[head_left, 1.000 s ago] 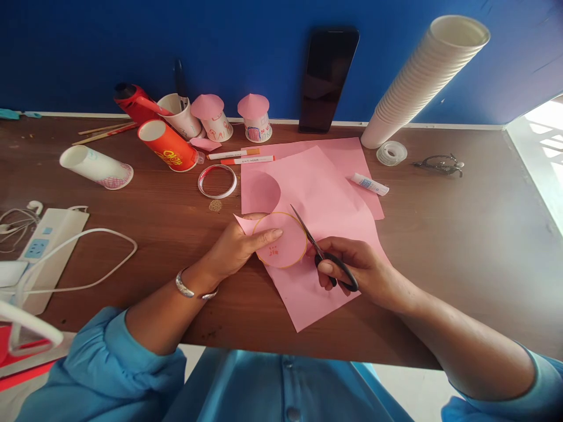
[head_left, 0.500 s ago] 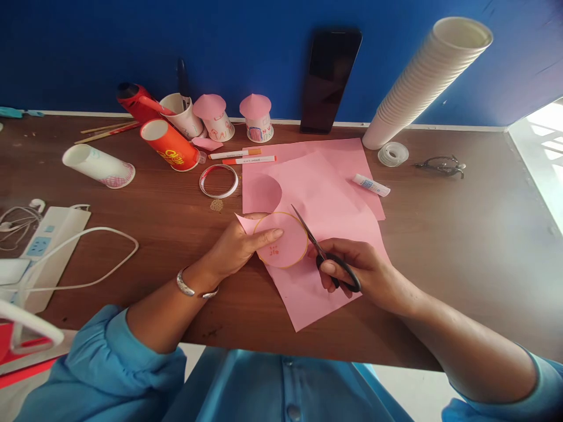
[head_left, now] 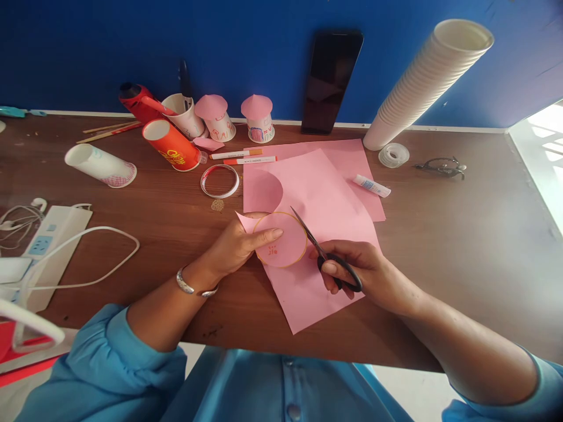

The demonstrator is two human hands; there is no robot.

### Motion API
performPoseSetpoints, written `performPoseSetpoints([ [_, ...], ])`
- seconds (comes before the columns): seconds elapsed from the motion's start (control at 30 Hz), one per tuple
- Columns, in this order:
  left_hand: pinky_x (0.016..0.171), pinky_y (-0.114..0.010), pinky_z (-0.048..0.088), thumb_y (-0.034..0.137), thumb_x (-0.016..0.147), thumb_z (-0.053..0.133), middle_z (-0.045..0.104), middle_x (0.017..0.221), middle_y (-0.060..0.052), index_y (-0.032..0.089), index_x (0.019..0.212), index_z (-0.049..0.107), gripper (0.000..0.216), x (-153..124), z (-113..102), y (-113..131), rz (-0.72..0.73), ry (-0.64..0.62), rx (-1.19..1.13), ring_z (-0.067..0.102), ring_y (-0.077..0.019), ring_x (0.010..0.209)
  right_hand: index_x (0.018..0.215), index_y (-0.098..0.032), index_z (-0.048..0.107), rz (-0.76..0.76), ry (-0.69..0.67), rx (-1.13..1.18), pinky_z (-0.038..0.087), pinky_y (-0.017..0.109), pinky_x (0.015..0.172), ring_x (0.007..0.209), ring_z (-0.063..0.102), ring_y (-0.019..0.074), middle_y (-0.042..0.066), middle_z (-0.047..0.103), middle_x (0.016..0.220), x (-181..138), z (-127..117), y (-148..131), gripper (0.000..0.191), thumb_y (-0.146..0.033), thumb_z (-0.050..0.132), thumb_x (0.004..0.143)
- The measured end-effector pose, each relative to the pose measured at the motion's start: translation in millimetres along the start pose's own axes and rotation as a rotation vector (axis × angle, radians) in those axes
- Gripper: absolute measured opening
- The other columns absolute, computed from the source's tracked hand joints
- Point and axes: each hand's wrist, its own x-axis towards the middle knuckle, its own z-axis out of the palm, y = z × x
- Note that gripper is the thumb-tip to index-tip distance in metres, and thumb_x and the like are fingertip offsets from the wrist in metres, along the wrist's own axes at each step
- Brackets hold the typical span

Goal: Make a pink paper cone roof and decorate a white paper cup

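Note:
My left hand [head_left: 240,241] is closed on a sheet of pink paper [head_left: 303,302], thumb on top and fingers mostly hidden beneath. Beside the thumb, a circle [head_left: 290,237] outlined in yellow-brown shows on the paper, with small orange marks inside. Black-handled scissors [head_left: 309,234] are in my right hand [head_left: 367,266], its fingers wrapped through the loops. Their blades point up and to the left along the circle's right edge and look nearly closed. Whether the paper lies between the blades I cannot tell. Under the held sheet lies another pink sheet [head_left: 373,199]; a rounded cut-out shows at the left.
Two decorated cups with pink cone tops [head_left: 257,114] stand at the back, near a red cup [head_left: 171,146], markers [head_left: 250,160] and a tape ring [head_left: 220,181]. Rightward are a glue stick [head_left: 372,186], glasses [head_left: 442,167] and stacked cups [head_left: 428,85]. A phone [head_left: 332,82] leans on the wall.
Almost nothing differs. The view has shifted very slightly, and the held pink sheet and scissors have moved only a hair.

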Motion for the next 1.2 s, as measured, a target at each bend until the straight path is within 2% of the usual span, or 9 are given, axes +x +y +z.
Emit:
performPoseSetpoints([
  [0.3, 0.087, -0.033, 0.059, 0.030, 0.082, 0.082, 0.080, 0.106, -0.008, 0.017, 0.105, 0.079, 0.027, 0.2, -1.4, 1.9, -0.020, 0.001, -0.048, 0.072, -0.0229, 0.096, 0.086, -0.017, 0.063, 0.013, -0.004, 0.004, 0.039, 0.022, 0.047, 0.057, 0.048, 0.0097, -0.001, 0.058, 0.062, -0.4, -0.3, -0.2, 0.047, -0.063, 0.071, 0.088],
  [0.57, 0.089, -0.038, 0.061, 0.032, 0.076, 0.085, 0.078, 0.121, -0.013, 0.014, 0.115, 0.076, 0.043, -0.1, 1.9, 7.6, -0.077, 0.019, -0.095, 0.071, -0.0333, 0.114, 0.091, -0.017, 0.066, 0.027, -0.006, 0.020, 0.038, 0.023, 0.046, 0.055, 0.047, 0.0102, -0.002, 0.058, 0.061, 0.5, -1.5, 1.1, 0.049, -0.065, 0.073, 0.085],
  [0.73, 0.089, -0.038, 0.061, 0.032, 0.077, 0.085, 0.076, 0.126, -0.014, 0.014, 0.119, 0.074, 0.046, 0.4, 1.2, 8.7, -0.064, 0.025, -0.084, 0.069, -0.0343, 0.119, 0.091, -0.016, 0.066, 0.037, -0.019, 0.008, 0.037, 0.023, 0.047, 0.055, 0.046, 0.0096, -0.002, 0.056, 0.061, 1.1, -2.1, 0.3, 0.049, -0.064, 0.073, 0.086],
  [0.9, 0.087, -0.036, 0.061, 0.033, 0.078, 0.085, 0.076, 0.128, -0.012, 0.016, 0.118, 0.075, 0.045, 0.0, -0.3, 9.7, -0.061, 0.013, -0.054, 0.071, -0.0323, 0.115, 0.093, -0.016, 0.066, 0.050, -0.023, -0.007, 0.037, 0.023, 0.047, 0.055, 0.045, 0.0092, -0.002, 0.057, 0.062, 0.7, -2.2, 0.5, 0.048, -0.064, 0.073, 0.086],
  [1.2, 0.085, -0.034, 0.060, 0.034, 0.080, 0.084, 0.080, 0.114, -0.011, 0.015, 0.108, 0.079, 0.033, -1.0, -5.3, 8.1, -0.067, -0.010, -0.016, 0.074, -0.0282, 0.101, 0.091, -0.016, 0.065, 0.034, -0.024, 0.008, 0.038, 0.022, 0.047, 0.055, 0.046, 0.0085, -0.002, 0.057, 0.061, -1.8, -2.1, 2.8, 0.044, -0.060, 0.072, 0.088],
])
